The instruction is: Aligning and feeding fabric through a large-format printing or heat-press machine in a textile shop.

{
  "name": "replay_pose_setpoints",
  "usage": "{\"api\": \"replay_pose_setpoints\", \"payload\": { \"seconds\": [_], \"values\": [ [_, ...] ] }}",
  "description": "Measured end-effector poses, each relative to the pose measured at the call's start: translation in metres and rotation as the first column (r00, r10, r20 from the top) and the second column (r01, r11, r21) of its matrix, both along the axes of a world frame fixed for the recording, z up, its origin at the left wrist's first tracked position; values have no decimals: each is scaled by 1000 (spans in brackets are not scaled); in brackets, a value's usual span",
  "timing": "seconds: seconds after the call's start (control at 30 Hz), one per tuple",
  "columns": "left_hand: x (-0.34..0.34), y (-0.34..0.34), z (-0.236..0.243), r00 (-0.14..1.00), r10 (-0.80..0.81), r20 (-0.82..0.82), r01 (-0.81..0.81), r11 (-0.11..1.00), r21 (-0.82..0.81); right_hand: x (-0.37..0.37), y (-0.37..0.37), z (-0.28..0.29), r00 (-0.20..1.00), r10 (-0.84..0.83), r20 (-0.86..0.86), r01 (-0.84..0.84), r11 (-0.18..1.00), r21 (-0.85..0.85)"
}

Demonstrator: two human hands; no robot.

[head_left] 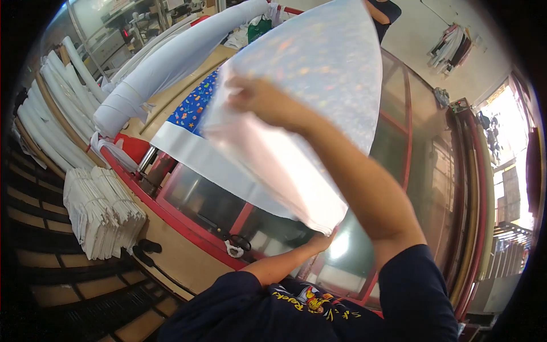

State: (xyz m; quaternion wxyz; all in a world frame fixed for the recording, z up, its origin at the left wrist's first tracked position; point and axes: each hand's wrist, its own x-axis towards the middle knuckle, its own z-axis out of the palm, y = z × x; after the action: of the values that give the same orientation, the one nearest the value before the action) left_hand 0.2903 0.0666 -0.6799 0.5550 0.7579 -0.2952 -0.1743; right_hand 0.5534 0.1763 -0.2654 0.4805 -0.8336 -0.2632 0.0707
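A large sheet of fabric [307, 62] with a pale back and faint coloured specks stretches up and away from me, blurred by motion. On its left a blue side with small bright motifs shows, bordered by a plain white band [216, 176]. Reaching across to the upper left, my right hand [250, 101] is closed on the fabric's edge; its fingers are smeared. Low in the middle, my left hand [322, 241] is closed on a gathered lower corner of the same fabric. Another person [383, 17] stands by the fabric's far end, their hand out of sight.
Beneath lies a glass-topped table with a red frame [182, 225]. A black-handled tool [240, 241] rests at its near edge. White rolls [171, 68] lie and lean at left, above a tied stack of white cloth [99, 211]. Long rolls [470, 199] stand at right.
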Motion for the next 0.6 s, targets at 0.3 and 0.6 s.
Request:
{"api": "replay_pose_setpoints", "payload": {
  "seconds": [0.3, 0.6],
  "values": [
    [12, 33, 23, 437, 22, -899, -440, 877, -193, -110, -60, -123, 901, -298, 317, 359, 920, -155],
    [27, 53, 52, 201, -158, -967, -549, 799, -245, -212, -187, -273, 138, -506, -851, 906, 412, -99]
  ]
}}
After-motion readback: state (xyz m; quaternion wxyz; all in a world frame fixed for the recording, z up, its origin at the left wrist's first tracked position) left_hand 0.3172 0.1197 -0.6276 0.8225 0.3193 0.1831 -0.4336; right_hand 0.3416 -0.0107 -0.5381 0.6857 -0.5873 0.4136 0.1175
